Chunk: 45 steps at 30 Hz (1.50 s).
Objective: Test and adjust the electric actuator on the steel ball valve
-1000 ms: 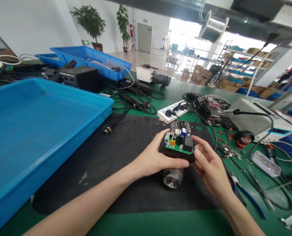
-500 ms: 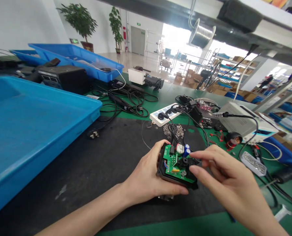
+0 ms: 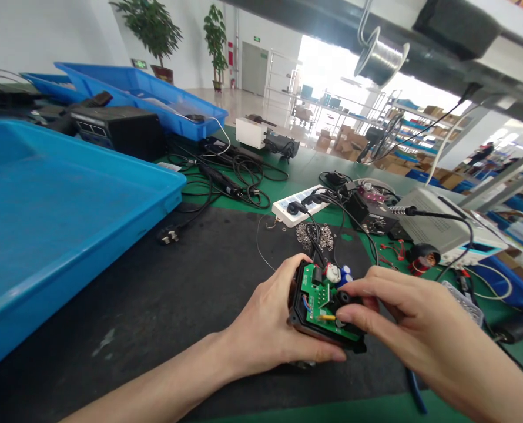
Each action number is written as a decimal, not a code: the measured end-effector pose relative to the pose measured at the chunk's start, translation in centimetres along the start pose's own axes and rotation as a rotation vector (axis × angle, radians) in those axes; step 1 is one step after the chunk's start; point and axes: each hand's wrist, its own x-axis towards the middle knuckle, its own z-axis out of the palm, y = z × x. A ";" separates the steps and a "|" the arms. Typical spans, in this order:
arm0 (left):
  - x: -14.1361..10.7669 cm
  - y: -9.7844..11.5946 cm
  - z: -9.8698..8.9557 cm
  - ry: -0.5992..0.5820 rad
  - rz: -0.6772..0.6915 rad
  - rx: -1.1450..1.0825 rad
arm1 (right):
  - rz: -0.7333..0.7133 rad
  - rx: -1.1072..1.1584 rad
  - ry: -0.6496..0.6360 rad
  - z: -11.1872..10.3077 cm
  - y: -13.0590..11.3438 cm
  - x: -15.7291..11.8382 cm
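My left hand [image 3: 279, 320] is wrapped round a black housing [image 3: 303, 330] from its left side, thumb along the near edge. Inside the housing sits a green circuit board [image 3: 311, 291], facing up and tilted toward me. It carries a white round part [image 3: 332, 272], blue capacitors [image 3: 345, 274] and a yellow component [image 3: 327, 317]. My right hand [image 3: 398, 311] reaches over the board's right side, thumb and index finger closed about a black round part [image 3: 343, 298]. The fingers hide the right end of the board.
A large blue tray [image 3: 156, 185] stands at the left. Beyond the housing are small metal rings [image 3: 327, 238] and a white power strip [image 3: 294, 208] with plugged-in cords. A soldering station [image 3: 371, 214] and a bench instrument [image 3: 442, 229] stand at the right. A solder spool [image 3: 381, 57] hangs overhead.
My right thumb and index finger have moved in over the board and closed about the black round part. The housing, still in my left hand, appears slightly further right and lower.
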 end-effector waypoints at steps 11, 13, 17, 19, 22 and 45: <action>0.0 -0.2 0.2 0.002 -0.023 0.010 | -0.044 -0.129 -0.088 -0.5 -0.5 0.1; 0.0 -0.2 0.2 0.011 -0.024 0.008 | -0.058 -0.112 -0.083 -0.5 -0.6 -0.1; 0.1 -0.2 0.3 0.005 -0.029 -0.007 | -0.068 -0.075 -0.093 -0.3 -0.5 -0.4; 0.1 -0.1 0.3 0.002 -0.026 -0.013 | -0.080 -0.074 -0.097 -0.2 -0.5 -0.4; 0.1 -0.1 0.3 0.007 -0.024 -0.017 | -0.120 -0.065 -0.075 -0.2 -0.6 -0.5; 0.1 0.3 -0.1 -0.031 -0.054 -0.046 | -0.095 -0.030 -0.114 -0.2 -0.4 -0.2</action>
